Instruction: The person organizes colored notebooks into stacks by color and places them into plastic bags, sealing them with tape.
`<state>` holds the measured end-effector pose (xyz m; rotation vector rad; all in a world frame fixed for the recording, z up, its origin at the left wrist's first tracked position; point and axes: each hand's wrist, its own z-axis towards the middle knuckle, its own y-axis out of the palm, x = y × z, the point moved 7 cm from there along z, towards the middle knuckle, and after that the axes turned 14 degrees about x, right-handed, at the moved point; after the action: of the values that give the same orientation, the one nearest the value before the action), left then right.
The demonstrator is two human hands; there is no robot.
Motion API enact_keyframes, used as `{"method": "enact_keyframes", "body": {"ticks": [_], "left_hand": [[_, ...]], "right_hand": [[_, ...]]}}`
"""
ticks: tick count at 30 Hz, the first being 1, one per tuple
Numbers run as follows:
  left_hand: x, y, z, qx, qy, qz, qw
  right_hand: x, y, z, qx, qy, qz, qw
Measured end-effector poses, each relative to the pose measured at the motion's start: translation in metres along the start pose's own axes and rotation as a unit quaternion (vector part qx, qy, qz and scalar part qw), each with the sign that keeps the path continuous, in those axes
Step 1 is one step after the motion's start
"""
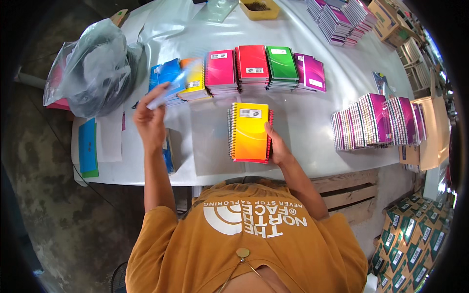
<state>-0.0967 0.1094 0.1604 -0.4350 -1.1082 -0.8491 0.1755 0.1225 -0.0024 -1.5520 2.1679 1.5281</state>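
A big white table [312, 122] fills the view. At its left end sits a large grey plastic bag [95, 68] full of dark things. Across the middle runs a row of spiral notebook stacks [239, 73], blue, yellow, pink, red, green and purple. On the right side stand more purple notebooks [376, 122], packed on edge. At the far edge is a small yellow tray [259, 9].

Near the front of the table lies a small pile with a yellow spiral notebook [250, 132] on top. The right hand [277, 146] rests against the pile's right side, fingers flat on its edge, not wrapped round it.

The left hand [150, 119] is lifted above the table, near the blue stack. Its fingers are pinched on a thin blue notebook [168, 85], which looks blurry.
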Motion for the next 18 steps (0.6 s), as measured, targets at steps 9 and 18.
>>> {"method": "enact_keyframes", "body": {"ticks": [9,18], "left_hand": [[-0.046,0.054,-0.092,-0.243,-0.182,0.04,0.952],[-0.075,0.052,-0.152,-0.225,-0.196,0.029,0.954]], "right_hand": [[0.002,0.03,-0.024,-0.098,0.063,-0.051,0.992],[-0.008,0.037,-0.024,-0.125,-0.261,-0.331,0.898]]}}
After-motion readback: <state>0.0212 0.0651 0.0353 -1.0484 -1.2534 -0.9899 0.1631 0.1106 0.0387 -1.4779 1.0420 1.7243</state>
